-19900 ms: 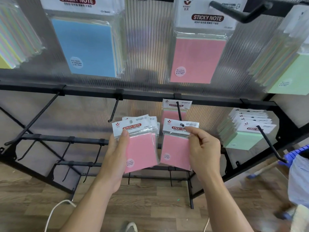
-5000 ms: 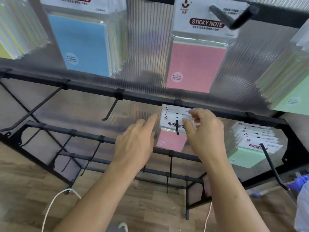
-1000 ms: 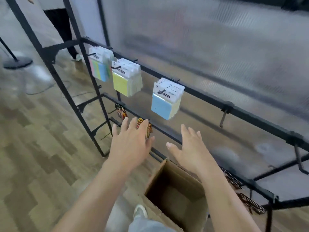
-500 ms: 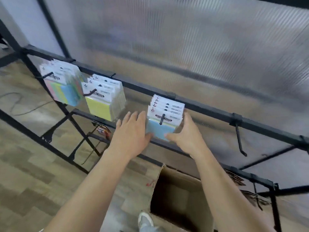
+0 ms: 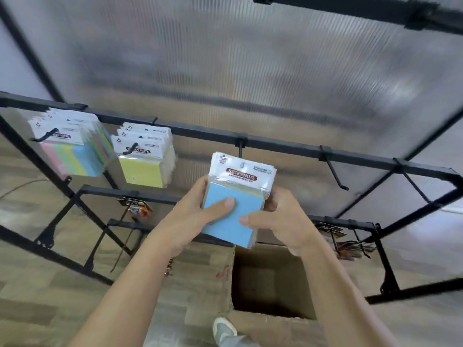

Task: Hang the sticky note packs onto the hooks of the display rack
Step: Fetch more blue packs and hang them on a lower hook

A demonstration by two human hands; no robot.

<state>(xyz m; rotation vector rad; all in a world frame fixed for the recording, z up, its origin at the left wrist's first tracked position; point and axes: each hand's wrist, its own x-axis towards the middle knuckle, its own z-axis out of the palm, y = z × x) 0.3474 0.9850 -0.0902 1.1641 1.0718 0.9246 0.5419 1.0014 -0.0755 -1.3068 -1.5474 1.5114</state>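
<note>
Head view, the only one I have. Both hands hold one stack of blue sticky note packs (image 5: 241, 194) at frame centre. The left hand (image 5: 193, 219) grips its left edge, thumb laid across the blue front and fingers behind. The right hand (image 5: 283, 221) grips the right edge, thumb on the lower front and fingers curled round the side. The stack tilts slightly, its white header uppermost, just beneath a hook (image 5: 240, 149) on the black rail (image 5: 288, 146). I cannot tell whether stack and hook touch.

At upper left, multicolour packs (image 5: 75, 156) hang on one hook; yellow packs (image 5: 144, 169) hang on the next, just beside them. To the right of centre two bare hooks (image 5: 334, 171) (image 5: 413, 184) project from the same rail. A ribbed translucent panel (image 5: 250, 71) backs the rack.

Below the hands an open cardboard box (image 5: 263, 329) stands on the wood floor (image 5: 37, 296), with a shoe (image 5: 223, 326) against its near edge.
</note>
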